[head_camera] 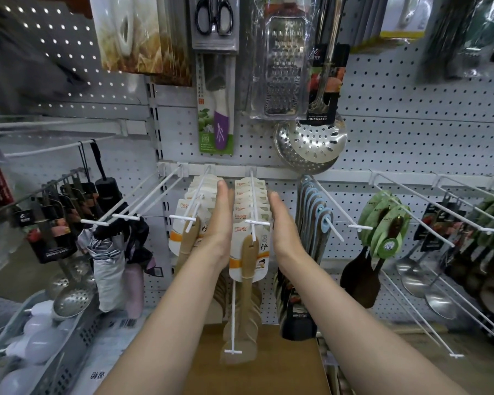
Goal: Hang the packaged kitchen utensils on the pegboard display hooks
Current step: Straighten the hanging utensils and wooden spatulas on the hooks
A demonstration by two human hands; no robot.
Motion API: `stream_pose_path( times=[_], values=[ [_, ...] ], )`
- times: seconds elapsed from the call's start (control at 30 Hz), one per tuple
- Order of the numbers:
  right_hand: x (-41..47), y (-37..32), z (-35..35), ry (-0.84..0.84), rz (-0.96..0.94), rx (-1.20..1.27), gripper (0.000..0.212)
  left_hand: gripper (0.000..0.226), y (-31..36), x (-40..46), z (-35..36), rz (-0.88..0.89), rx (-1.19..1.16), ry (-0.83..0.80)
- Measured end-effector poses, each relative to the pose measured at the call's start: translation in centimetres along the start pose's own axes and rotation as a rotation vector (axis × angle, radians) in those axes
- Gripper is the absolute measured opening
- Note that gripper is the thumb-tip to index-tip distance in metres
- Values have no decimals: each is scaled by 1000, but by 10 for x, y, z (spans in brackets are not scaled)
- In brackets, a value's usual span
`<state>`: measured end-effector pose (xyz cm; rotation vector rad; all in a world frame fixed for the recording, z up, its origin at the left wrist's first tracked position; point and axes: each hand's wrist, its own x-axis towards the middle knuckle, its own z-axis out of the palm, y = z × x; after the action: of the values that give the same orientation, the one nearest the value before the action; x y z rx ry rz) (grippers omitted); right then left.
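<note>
A row of packaged wooden spatulas [248, 252] with white and orange cards hangs on a white display hook [253, 201] on the pegboard [397, 143]. My left hand [221, 220] lies flat against the row's left side, fingers straight. My right hand [283, 223] lies flat along its right side, fingers straight too. The row sits between both palms. A second row of the same spatula packs [187, 223] hangs on the hook to the left. An empty pair of hooks [143, 206] juts out further left.
Blue-handled utensils [314, 212] hang right of my right hand, then green-carded dark spatulas [382, 226] and steel ladles [417, 277]. Folded umbrellas [111, 252] hang at left above a grey basket [69, 352]. A grater [285, 67], knife pack [216, 109] and skimmers [311, 143] hang above.
</note>
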<state>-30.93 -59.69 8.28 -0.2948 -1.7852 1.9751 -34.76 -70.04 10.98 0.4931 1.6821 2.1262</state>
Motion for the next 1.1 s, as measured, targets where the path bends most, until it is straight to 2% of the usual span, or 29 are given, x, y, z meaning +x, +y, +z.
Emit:
stream_pose_path(
  times=[0.1, 0.23, 0.3, 0.5, 0.57, 0.63, 0.67, 0.77, 0.9, 1.0, 1.1],
  values=[
    [3, 0, 2, 21, 4, 9, 71, 51, 7, -3, 5, -1, -8, -3],
    [-2, -2, -1, 28, -7, 13, 47, 51, 5, -12, 5, 10, -2, 0],
    [-7, 2, -3, 16, -36, 23, 44, 48, -3, -19, 3, 47, -17, 7],
    [-18, 7, 6, 13, -77, -20, 60, 52, -18, -20, -3, 84, -21, -6],
    [-19, 7, 7, 29, -79, -28, 71, 50, -14, -21, -1, 93, 1, -12],
    [-21, 8, 5, 42, -95, -32, 83, 58, -16, -23, -2, 108, 15, -13],
    [-24, 8, 5, 50, -93, -20, 85, 60, -18, -28, -2, 110, 7, -12],
    [-33, 13, 4, 61, -110, -19, 67, 55, -28, -38, -1, 100, -51, -12],
    [-36, 15, 13, 92, -107, -101, 80, 48, -30, -37, 7, 109, -78, 13],
    [-38, 11, 14, 118, -107, -120, 88, 53, -24, -34, 9, 87, -101, 15],
    [-40, 10, 14, 130, -110, -136, 89, 52, -23, -37, 8, 82, -116, -16]
  ],
)
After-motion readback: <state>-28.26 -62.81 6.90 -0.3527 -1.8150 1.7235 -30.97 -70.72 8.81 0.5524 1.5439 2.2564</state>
